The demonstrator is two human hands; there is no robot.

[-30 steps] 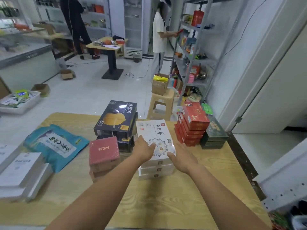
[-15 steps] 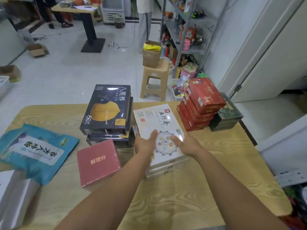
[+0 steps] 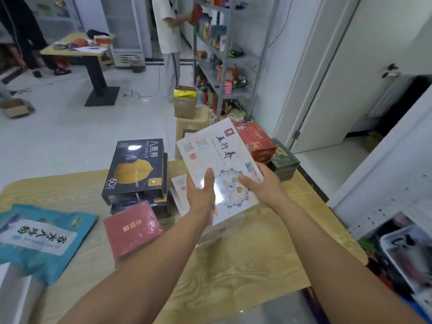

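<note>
- White box (image 3: 217,155): held in the air over the middle of the desk (image 3: 245,265), toward its far edge. Its far end is tipped upward and its printed face is turned toward the camera.
- Left hand (image 3: 201,195): grips the near left edge of the white box. The thumb lies flat on the top face, and the fingers are hidden beneath it.
- Right hand (image 3: 264,188): grips the near right edge of the same box. The thumb rests on the top face and the fingers curl round the side.
- Stack of white boxes (image 3: 219,228): lies on the desk directly below the held box, partly covered by the forearms.
- Black boxes (image 3: 135,169): a stack just left of the white stack, near the far edge.
- Red flat box (image 3: 132,228): wrapped in film, lying in front of the black boxes.
- Blue pouch (image 3: 39,237): lies flat at the left edge.
- Red cartons (image 3: 254,141) and green boxes (image 3: 284,160): stacked side by side at the far right corner. The red cartons are partly hidden behind the held box.
</note>
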